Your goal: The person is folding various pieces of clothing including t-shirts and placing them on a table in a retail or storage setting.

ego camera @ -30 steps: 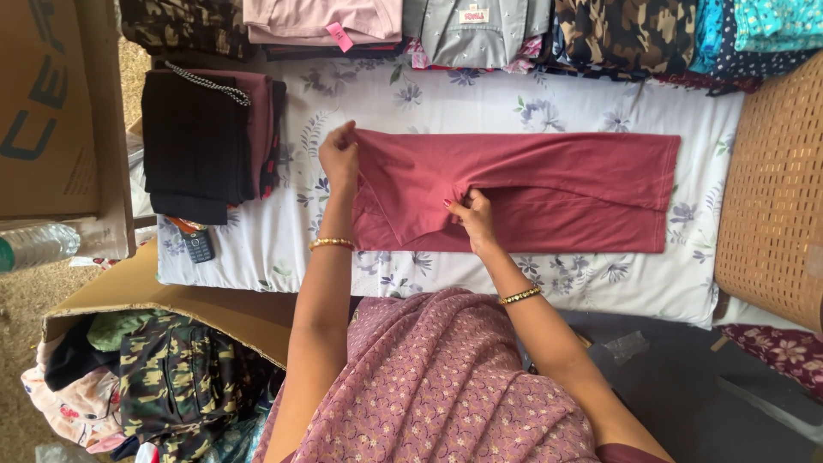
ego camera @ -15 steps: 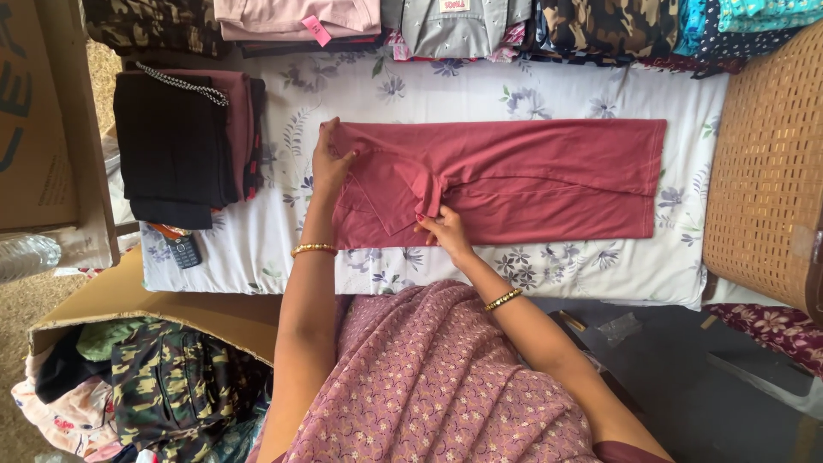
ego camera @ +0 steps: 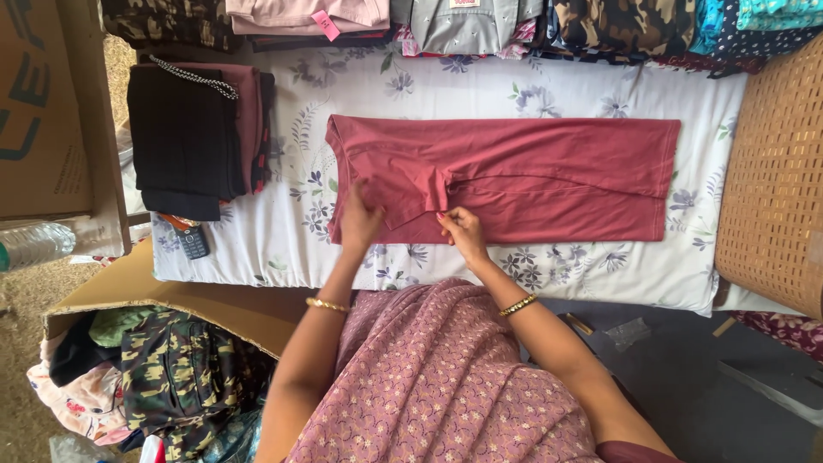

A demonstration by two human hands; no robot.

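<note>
Lying flat across the floral sheet (ego camera: pixel 549 86), the rose-red garment (ego camera: pixel 531 180) is spread for smoothing. Its near left edge is pressed down by the left hand (ego camera: pixel 358 225), fingers seemingly flat and open; earlier that hand sat higher. The right hand (ego camera: pixel 461 230) pinches the garment's middle fold.

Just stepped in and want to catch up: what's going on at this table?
A person is laying out a dusty-red garment flat on a floral sheet. The left hand presses on its near left edge, and the right hand pinches a fold at the middle. A folded dark stack sits to the left.
</note>
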